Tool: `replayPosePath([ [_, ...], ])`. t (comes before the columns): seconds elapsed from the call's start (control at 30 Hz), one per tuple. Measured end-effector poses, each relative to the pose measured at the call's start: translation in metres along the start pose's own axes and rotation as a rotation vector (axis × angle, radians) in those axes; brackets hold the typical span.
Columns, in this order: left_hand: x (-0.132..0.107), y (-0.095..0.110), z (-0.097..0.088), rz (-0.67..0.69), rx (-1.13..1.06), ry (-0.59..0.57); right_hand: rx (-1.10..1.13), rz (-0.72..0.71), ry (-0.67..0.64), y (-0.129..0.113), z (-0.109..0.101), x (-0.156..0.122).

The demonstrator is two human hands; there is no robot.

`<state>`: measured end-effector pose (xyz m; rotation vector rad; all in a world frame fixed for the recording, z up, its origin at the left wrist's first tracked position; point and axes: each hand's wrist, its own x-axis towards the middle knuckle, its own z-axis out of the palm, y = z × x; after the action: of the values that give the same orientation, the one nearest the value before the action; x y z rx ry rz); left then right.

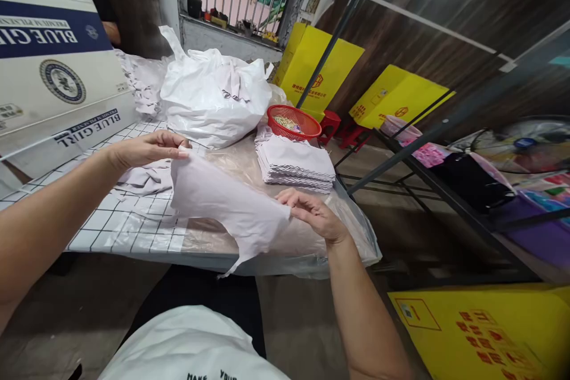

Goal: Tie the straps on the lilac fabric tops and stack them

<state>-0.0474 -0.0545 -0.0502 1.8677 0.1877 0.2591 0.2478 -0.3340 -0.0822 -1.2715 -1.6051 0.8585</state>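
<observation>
A pale pinkish fabric piece (227,196), shaped like a pair of panties, hangs stretched between my two hands above the table. My left hand (154,149) pinches its upper left corner. At its right corner, my right hand (314,214) grips the edge between thumb and fingers. A narrow strip of the cloth droops down past the table's front edge. Behind my right hand lies a neat stack of similar fabric pieces (294,160) with wavy edges. More loose cloth (145,178) lies crumpled on the table beneath my left hand.
A full white plastic bag (214,107) stands at the back of the table (146,228), with a red basket (307,122) to its right. A large carton (53,89) occupies the left. Yellow boxes (320,65) and a dark metal rack (445,202) stand to the right.
</observation>
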Motion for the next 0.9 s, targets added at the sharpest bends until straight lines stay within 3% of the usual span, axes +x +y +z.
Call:
replayPosePath([
  [0.13,0.017,0.004,-0.007,0.006,0.009,0.022,0.143,0.109,0.067,0.01,0.0,0.0],
  [0.27,0.033,0.002,-0.014,-0.012,0.051,0.063,-0.039,0.278,-0.072,0.018,-0.003,0.011],
  [0.43,0.047,0.015,-0.02,-0.02,0.202,-0.068,-0.419,0.207,-0.139,0.02,-0.016,0.028],
  [0.53,0.045,0.02,-0.02,-0.041,0.25,-0.061,-0.461,0.205,-0.13,0.03,-0.023,0.03],
  [0.7,0.046,-0.012,-0.012,-0.197,0.319,-0.088,-0.253,0.392,-0.139,0.073,-0.011,0.034],
  [0.8,0.051,-0.037,-0.012,-0.268,0.483,-0.119,-0.23,0.436,0.013,0.095,0.002,0.041],
  [0.9,0.054,-0.049,-0.019,-0.272,0.575,-0.114,-0.281,0.407,0.144,0.105,0.008,0.051],
])
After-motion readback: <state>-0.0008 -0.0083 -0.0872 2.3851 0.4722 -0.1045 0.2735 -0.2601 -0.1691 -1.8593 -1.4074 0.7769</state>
